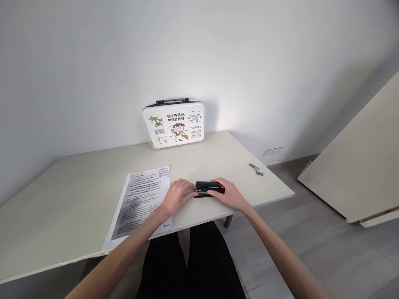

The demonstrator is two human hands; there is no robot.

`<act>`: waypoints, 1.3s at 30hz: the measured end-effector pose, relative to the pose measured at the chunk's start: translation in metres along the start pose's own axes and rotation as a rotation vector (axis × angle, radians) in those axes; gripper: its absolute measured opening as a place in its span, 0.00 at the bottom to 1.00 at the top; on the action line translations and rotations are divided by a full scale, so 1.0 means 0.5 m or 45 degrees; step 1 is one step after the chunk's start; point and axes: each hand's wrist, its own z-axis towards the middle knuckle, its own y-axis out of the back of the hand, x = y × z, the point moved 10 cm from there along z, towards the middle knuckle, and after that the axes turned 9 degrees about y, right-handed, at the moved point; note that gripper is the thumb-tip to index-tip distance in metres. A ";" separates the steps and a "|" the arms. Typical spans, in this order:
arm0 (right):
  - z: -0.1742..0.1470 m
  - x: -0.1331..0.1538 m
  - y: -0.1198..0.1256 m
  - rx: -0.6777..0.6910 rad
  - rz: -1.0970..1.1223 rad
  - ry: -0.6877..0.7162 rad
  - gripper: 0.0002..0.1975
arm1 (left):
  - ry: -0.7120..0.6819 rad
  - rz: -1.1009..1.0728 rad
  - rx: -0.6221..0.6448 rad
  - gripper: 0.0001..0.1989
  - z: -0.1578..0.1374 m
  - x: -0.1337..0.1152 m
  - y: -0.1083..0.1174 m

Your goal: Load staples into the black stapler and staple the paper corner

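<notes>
A black stapler [207,186] with an orange part at its rear lies along the table near the front edge. My right hand [230,194] is wrapped round its rear end, thumb at the near side. At the stapler's front end, my left hand [179,195] has its fingers and thumb pinched together by the metal tip. Whatever is between those fingertips is too small to make out. A printed sheet of paper [140,199] lies to the left, its right edge partly under my left hand and wrist.
Several grey staple strips [256,169] lie at the right of the white table [81,195]. A white case [174,124] with cartoon prints and a black handle leans on the wall at the back. A pale panel [355,158] stands on the floor at the right.
</notes>
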 end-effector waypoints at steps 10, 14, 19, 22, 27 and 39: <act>0.002 -0.003 0.007 0.015 0.039 -0.017 0.20 | 0.052 0.081 0.050 0.19 -0.044 0.049 0.065; -0.015 -0.015 0.044 -0.068 0.106 -0.008 0.19 | 0.060 0.180 0.020 0.20 -0.068 0.073 0.092; -0.090 -0.118 0.204 -0.505 -0.327 -0.100 0.20 | 0.155 0.331 0.026 0.27 -0.132 0.165 0.121; -0.137 -0.199 0.298 -0.691 -0.678 -0.288 0.29 | 0.251 0.374 0.024 0.31 -0.171 0.224 0.137; -0.106 -0.306 0.327 -0.542 -0.736 -0.491 0.41 | 0.283 0.363 0.049 0.31 -0.198 0.260 0.164; 0.156 -0.308 0.172 -0.289 -0.621 -0.293 0.33 | 0.458 0.430 -0.018 0.32 -0.296 0.421 0.275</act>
